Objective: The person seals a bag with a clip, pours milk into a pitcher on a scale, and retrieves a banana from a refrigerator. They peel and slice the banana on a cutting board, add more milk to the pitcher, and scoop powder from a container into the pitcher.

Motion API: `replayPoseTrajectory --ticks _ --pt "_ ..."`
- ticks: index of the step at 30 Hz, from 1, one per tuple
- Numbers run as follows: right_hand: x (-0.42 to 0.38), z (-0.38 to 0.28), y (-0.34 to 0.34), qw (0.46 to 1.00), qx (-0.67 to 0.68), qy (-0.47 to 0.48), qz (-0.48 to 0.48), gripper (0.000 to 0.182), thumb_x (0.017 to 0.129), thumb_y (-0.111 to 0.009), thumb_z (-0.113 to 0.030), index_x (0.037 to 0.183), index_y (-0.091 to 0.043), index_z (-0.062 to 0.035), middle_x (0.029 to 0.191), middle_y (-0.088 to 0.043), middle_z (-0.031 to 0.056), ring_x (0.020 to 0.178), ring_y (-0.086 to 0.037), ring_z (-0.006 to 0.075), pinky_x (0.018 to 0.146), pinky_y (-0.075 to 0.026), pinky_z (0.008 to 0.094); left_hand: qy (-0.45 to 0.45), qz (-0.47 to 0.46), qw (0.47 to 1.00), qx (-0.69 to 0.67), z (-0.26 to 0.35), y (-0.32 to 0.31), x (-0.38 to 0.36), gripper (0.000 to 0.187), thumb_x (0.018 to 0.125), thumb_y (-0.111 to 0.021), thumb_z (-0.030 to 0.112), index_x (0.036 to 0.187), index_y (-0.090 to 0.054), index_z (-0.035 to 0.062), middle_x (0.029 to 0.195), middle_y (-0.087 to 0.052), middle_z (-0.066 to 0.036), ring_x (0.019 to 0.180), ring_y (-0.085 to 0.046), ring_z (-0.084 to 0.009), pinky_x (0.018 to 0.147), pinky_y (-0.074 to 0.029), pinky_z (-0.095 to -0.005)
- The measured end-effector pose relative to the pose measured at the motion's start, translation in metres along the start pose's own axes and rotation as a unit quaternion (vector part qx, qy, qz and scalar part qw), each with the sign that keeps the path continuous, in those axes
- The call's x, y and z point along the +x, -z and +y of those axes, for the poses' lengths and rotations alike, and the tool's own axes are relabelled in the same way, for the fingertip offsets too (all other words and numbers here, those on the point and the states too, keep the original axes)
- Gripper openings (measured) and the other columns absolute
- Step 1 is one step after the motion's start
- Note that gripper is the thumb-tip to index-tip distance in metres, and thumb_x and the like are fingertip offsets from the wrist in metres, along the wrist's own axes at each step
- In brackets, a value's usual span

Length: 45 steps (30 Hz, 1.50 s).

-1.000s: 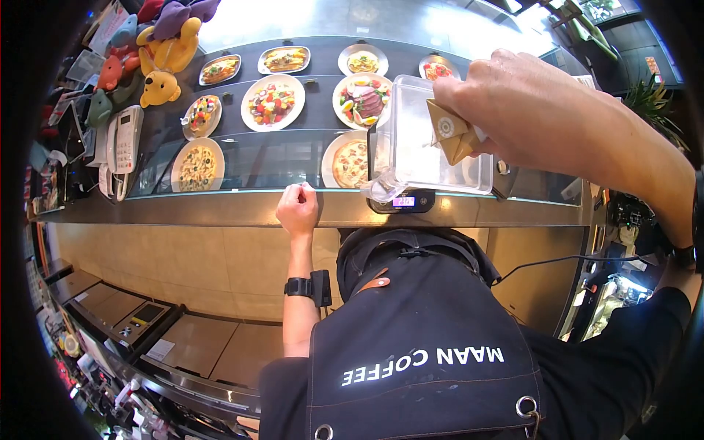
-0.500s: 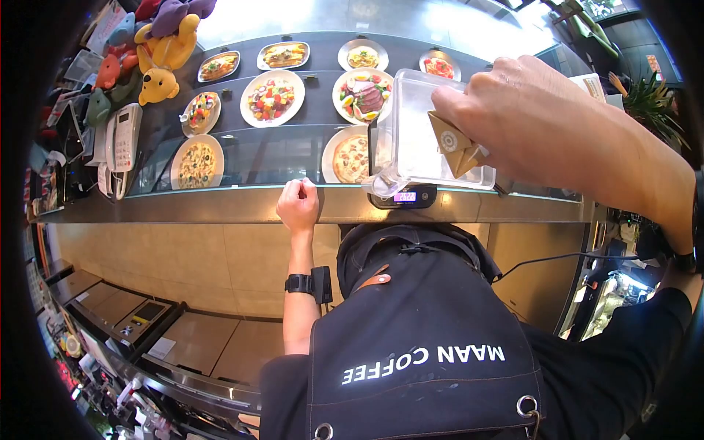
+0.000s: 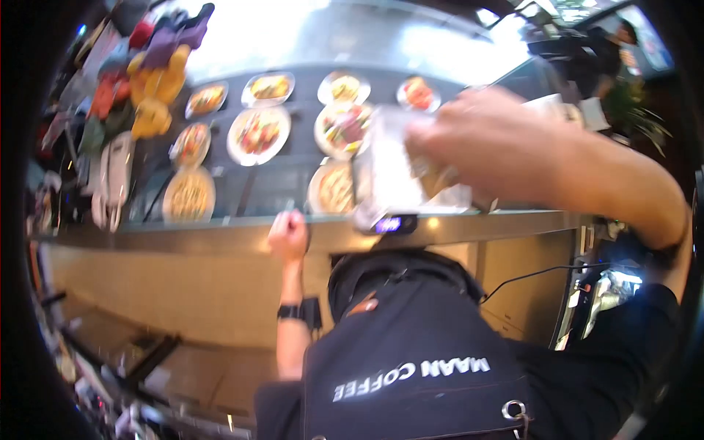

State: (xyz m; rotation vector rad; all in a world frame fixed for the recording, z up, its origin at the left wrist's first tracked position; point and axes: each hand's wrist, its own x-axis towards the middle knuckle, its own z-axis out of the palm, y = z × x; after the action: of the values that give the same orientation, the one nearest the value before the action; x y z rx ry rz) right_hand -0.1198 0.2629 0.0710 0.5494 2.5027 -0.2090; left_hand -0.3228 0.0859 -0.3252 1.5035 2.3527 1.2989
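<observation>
Blurrily, two hands (image 3: 477,143) (image 3: 288,236), one container (image 3: 400,172) — eight plates (image 3: 258,134).

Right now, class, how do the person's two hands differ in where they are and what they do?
The left hand is a closed fist resting on the counter edge; the right hand is raised over the clear container on the scale. The left hand shows fairly sharp; the right hand is motion-blurred, and its grip cannot be made out. Both are bare.
</observation>
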Motion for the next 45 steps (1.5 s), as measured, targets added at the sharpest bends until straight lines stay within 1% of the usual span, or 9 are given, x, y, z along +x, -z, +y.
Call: replayPoseTrajectory --ticks 1,2,5,14,21,24,29,32,45 --pt "-0.001 0.003 0.000 0.997 -0.062 0.025 -0.035 0.027 0.064 -0.074 0.001 0.089 -0.062 0.0019 0.078 -0.068 0.0178 0.080 -0.071 0.0323 0.068 -0.055 0.0402 -0.033 0.023 0.998 -0.040 -0.002 -0.003 0.002 0.021 0.088 -0.061 0.015 0.070 -0.056 0.0072 0.064 -0.053 -0.012 0.053 -0.050 -0.0312 0.050 -0.040 -0.0411" --pt "-0.005 0.006 -0.002 0.996 0.009 0.074 0.043 0.022 0.065 -0.072 0.001 0.085 -0.063 0.0035 0.079 -0.068 0.0183 0.080 -0.071 0.0315 0.066 -0.055 0.0400 0.022 -0.010 0.999 -0.033 0.000 -0.004 -0.001 0.024 0.089 -0.060 0.016 0.068 -0.053 0.0066 0.063 -0.051 -0.012 0.054 -0.050 -0.0314 0.050 -0.040 -0.0411" --pt "-0.009 -0.001 0.001 0.996 0.016 0.036 0.074 0.012 0.069 -0.067 0.000 0.080 -0.064 0.0044 0.074 -0.068 0.0199 0.071 -0.071 0.0339 0.059 -0.055 0.0423 0.013 -0.024 1.000 -0.008 -0.003 -0.004 -0.001 0.026 0.090 -0.058 0.015 0.068 -0.050 0.0043 0.066 -0.052 -0.015 0.059 -0.053 -0.0341 0.053 -0.042 -0.0427" --pt "-0.005 0.002 -0.009 0.994 0.036 -0.013 0.104 0.019 0.070 -0.074 -0.012 0.086 -0.072 -0.0004 0.089 -0.072 0.0179 0.086 -0.072 0.0320 0.069 -0.058 0.0404 0.027 -0.006 1.000 -0.009 0.012 0.006 0.001 0.032 0.089 -0.059 0.017 0.064 -0.047 0.0026 0.060 -0.049 -0.013 0.053 -0.050 -0.0335 0.051 -0.038 -0.0436" --pt "-0.014 -0.005 -0.008 0.992 0.007 -0.052 0.111 0.023 0.068 -0.077 -0.016 0.084 -0.072 -0.0003 0.087 -0.072 0.0169 0.082 -0.072 0.0335 0.068 -0.058 0.0424 0.022 -0.012 1.000 -0.001 0.007 0.005 -0.002 0.030 0.088 -0.060 0.018 0.064 -0.048 0.0040 0.061 -0.050 -0.013 0.054 -0.051 -0.0334 0.052 -0.039 -0.0435" --pt "-0.019 0.004 -0.009 0.992 0.003 0.007 0.124 0.031 0.075 -0.076 -0.019 0.097 -0.063 -0.0024 0.079 -0.068 0.0191 0.075 -0.069 0.0372 0.063 -0.055 0.0464 0.021 -0.013 1.000 -0.008 0.006 0.003 -0.002 0.031 0.088 -0.059 0.020 0.064 -0.048 0.0042 0.061 -0.050 -0.013 0.055 -0.051 -0.0342 0.052 -0.039 -0.0444" --pt "-0.017 -0.007 -0.018 0.994 0.070 -0.080 0.040 0.033 0.072 -0.075 -0.023 0.097 -0.064 -0.0045 0.078 -0.068 0.0180 0.075 -0.069 0.0364 0.065 -0.055 0.0476 0.001 -0.043 0.998 0.040 -0.011 0.027 -0.030 0.027 0.087 -0.059 0.017 0.064 -0.050 0.0068 0.063 -0.052 -0.015 0.056 -0.052 -0.0353 0.052 -0.040 -0.0438" --pt "-0.018 0.017 -0.030 0.990 -0.015 -0.063 0.125 0.033 0.072 -0.074 -0.025 0.095 -0.063 -0.0036 0.075 -0.067 0.0186 0.075 -0.069 0.0370 0.065 -0.054 0.0480 -0.013 0.009 1.000 -0.020 -0.011 -0.011 -0.007 0.027 0.086 -0.059 0.016 0.061 -0.050 0.0090 0.062 -0.054 -0.014 0.056 -0.053 -0.0354 0.051 -0.042 -0.0455" --pt "-0.046 0.012 -0.027 0.985 0.081 -0.093 0.119 0.041 0.079 -0.077 -0.034 0.099 -0.062 -0.0015 0.084 -0.068 0.0208 0.082 -0.068 0.0391 0.072 -0.053 0.0474 0.014 0.005 1.000 0.009 0.007 0.004 -0.002 0.029 0.086 -0.061 0.020 0.063 -0.051 0.0052 0.063 -0.055 -0.012 0.059 -0.056 -0.0357 0.054 -0.043 -0.0458"
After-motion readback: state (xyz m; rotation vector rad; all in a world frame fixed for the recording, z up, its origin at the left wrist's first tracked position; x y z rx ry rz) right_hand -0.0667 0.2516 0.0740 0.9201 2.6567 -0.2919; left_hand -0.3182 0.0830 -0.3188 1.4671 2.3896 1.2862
